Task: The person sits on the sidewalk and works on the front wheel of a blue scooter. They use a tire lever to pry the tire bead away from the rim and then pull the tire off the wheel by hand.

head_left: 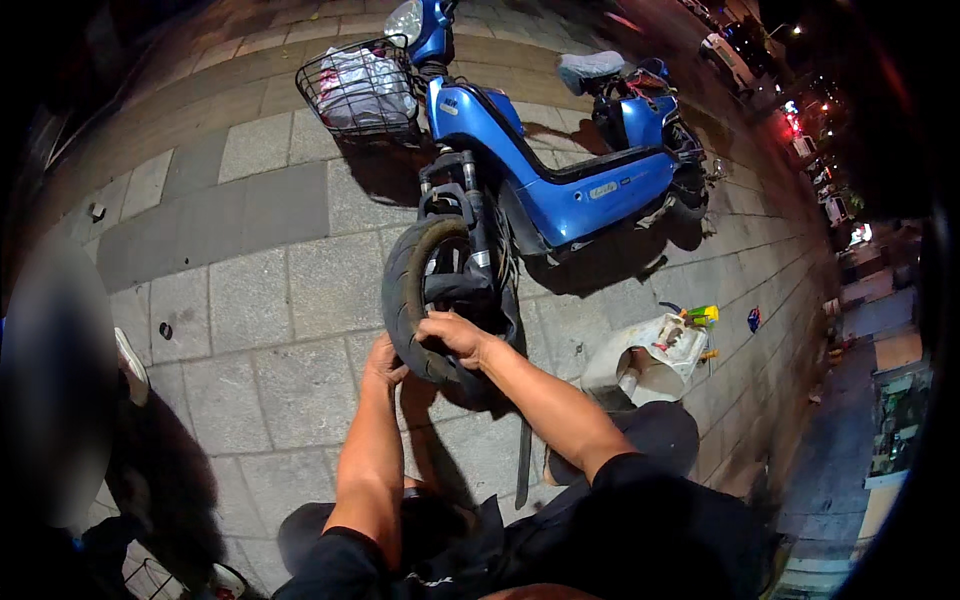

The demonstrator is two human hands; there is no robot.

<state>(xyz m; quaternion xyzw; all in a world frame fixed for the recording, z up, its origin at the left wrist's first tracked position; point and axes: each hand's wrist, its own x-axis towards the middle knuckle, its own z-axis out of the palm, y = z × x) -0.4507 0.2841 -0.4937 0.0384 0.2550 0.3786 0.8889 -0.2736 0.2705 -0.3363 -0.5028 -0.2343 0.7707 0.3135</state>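
Observation:
A blue electric scooter [590,205] stands across from me with its front end turned my way. Its black front tyre [402,295] hangs partly apart from the wheel, its opening showing beneath the fork [472,180]. My left hand [384,358] grips the outer left side of the tyre low down, its fingertips partly hidden behind the rubber. On the tyre's inner edge, my right hand [455,336] is closed with curled fingers. Below the wheel, a long thin dark strip [523,462] reaches down toward my legs; what it is I cannot make out.
Right of my right forearm lies a cut-open white plastic container [607,368] with tools on it, including a yellow-green item [705,314]. A wire basket [345,48] on the scooter holds pale bags. A small black ring-like piece [165,330] and a person's shoe [131,367] are at left.

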